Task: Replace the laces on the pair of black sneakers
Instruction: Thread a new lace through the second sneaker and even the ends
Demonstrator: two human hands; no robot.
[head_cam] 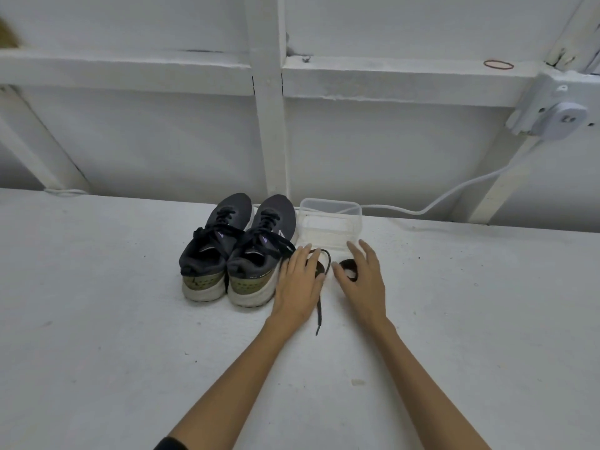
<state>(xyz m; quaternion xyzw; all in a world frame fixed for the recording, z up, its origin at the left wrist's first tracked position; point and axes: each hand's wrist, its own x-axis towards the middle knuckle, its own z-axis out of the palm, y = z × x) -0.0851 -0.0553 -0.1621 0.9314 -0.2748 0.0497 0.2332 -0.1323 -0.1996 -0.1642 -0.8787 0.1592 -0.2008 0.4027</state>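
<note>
Black loose lace [319, 306] under the flat left hand [298, 284], coiled lace [349, 263] touching the spread, ungripping right hand [365, 280]: best straighten both, apart, before unlacing the sneakers [240, 248]

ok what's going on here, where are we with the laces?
Looks like the very start. The black sneakers stand side by side on the white table and are fully laced. To their right, in front of a clear container, two separate black laces lie on the table. The left hand rests flat on the unwound lace, whose end trails toward the person. The right hand touches the coiled lace with its fingers spread.
</note>
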